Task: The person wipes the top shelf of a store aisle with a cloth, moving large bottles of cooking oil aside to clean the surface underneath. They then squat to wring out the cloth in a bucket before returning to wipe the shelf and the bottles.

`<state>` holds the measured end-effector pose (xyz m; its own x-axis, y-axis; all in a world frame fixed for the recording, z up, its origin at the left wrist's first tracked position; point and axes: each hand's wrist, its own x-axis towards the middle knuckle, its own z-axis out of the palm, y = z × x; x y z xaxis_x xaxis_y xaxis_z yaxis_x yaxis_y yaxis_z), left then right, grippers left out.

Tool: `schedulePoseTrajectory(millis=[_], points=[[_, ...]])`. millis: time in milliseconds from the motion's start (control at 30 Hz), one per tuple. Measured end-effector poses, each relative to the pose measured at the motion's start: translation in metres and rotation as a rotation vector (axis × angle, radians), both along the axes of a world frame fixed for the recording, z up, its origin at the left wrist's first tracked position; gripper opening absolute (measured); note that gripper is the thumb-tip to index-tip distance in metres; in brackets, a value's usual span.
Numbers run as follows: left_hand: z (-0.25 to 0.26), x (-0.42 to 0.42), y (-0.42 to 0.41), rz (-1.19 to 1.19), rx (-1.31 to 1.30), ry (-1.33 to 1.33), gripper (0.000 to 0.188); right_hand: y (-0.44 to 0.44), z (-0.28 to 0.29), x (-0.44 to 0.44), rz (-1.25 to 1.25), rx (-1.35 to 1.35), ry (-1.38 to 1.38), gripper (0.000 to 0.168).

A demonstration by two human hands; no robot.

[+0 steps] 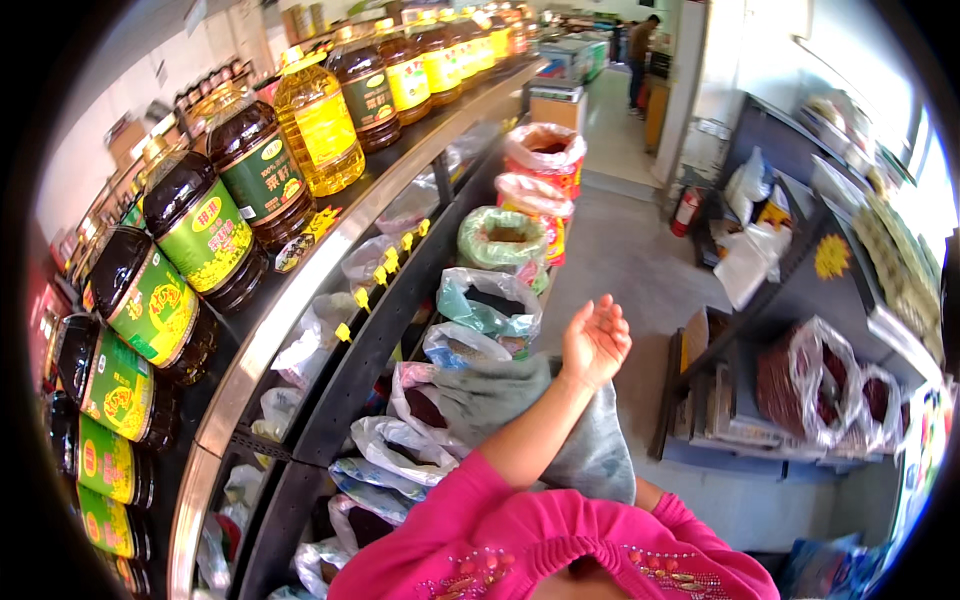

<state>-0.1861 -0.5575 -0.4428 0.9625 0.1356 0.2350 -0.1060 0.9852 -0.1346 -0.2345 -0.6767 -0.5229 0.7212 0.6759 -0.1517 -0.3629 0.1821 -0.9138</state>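
My left hand [598, 341] is raised above the aisle floor with its palm showing. Its fingers are loosely curled and nothing is in them. A grey cloth [592, 450] hangs under and behind my left forearm, spreading on both sides of it. Of my right arm only a short piece shows beside the cloth's lower edge; the right hand is hidden. Left of the cloth stand plastic-lined sacks, among them a white-lined sack [405, 450] and a sack with a teal liner [491, 304]. They hold loose dry goods, too small to identify.
A metal-edged shelf [247, 360] along the left carries several large bottles of cooking oil [322, 124]. On the right stand a dark shelf unit [787, 255], bags of dark red goods [814, 382] and a fire extinguisher [685, 211]. A person [641, 60] stands far down the aisle.
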Motion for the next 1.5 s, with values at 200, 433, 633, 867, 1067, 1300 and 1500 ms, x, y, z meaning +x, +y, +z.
schedulePoseTrajectory(millis=[200, 433, 633, 867, 1067, 1300, 1500], points=[[0.013, 0.103, 0.132, 1.059, 0.851, 0.583, 0.02, 0.109, 0.025, 0.084, 0.261, 0.025, -0.062, 0.029], [-0.002, 0.193, 0.261, 1.761, 1.62, 0.606, 0.023, 0.215, 0.068, 0.219, 0.356, 0.049, -0.23, 0.031], [0.0, 0.177, 0.294, 1.801, 1.46, 0.867, 0.025, 0.294, 0.213, 0.334, 0.185, 0.274, -1.22, 0.032], [-0.044, 0.167, 0.306, 1.903, 1.314, 1.452, 0.02, 0.484, 0.261, 0.403, 0.912, 0.605, -0.159, 0.031], [-0.072, 0.16, 0.259, 1.865, 0.949, 1.811, 0.012, 0.626, 0.291, 0.281, 1.397, 0.805, -0.509, 0.031], [-0.101, 0.12, 0.229, 1.815, 0.846, 1.969, 0.01, 0.653, 0.242, 0.235, 0.71, 0.973, -1.981, 0.06], [-0.097, 0.117, 0.248, 1.665, 0.869, 1.918, 0.009, 0.672, 0.237, 0.222, 1.06, 0.717, -2.22, 0.086]])
